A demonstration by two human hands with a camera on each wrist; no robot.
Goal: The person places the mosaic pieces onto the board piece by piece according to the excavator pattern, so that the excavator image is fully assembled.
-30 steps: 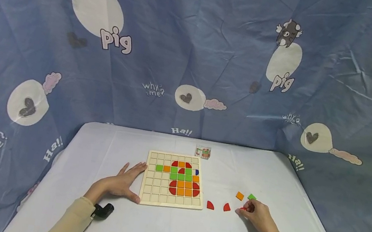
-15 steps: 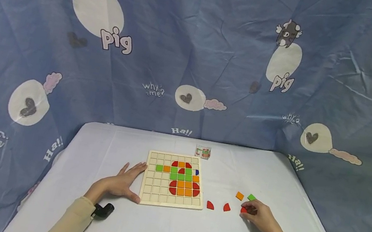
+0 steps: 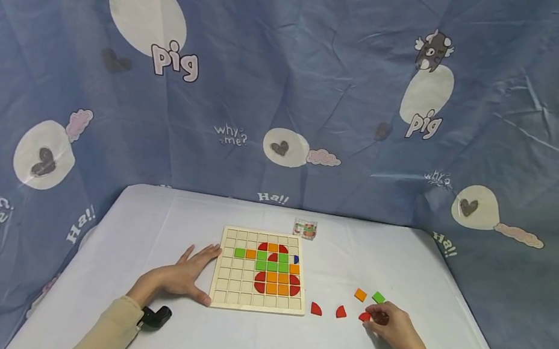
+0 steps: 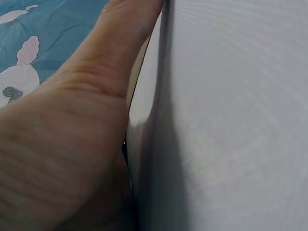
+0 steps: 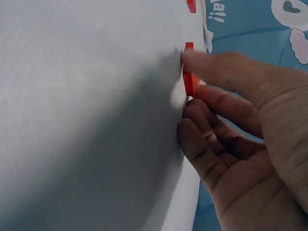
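A pale wooden grid board point(image 3: 231, 298) lies on the table, its cells partly filled with green, orange and red tiles plus a blue-and-white one. Along the board's left edge rests my left hand point(image 3: 182, 276), fingers and thumb spread. At right, my right hand point(image 3: 391, 326) pinches a red quarter-circle tile point(image 3: 364, 317) between thumb and index finger, low at the tabletop. In the right wrist view the red tile point(image 5: 189, 82) is seen edge-on, partly behind the thumb. My left hand point(image 4: 72, 125) hides most of the board in the left wrist view.
Two more red quarter-circle tiles point(image 3: 316, 308) lie between the board and my right hand. An orange square tile point(image 3: 360, 295) and a green square tile point(image 3: 378, 297) lie just beyond that hand. Behind the board sits a small picture card point(image 3: 305, 228). A patterned blue curtain point(image 3: 294, 79) surrounds the table.
My right hand has shifted slightly right, uncovering more of the green tile. The pinched red tile has turned and now looks flatter against the table. My left hand and the board stay put.
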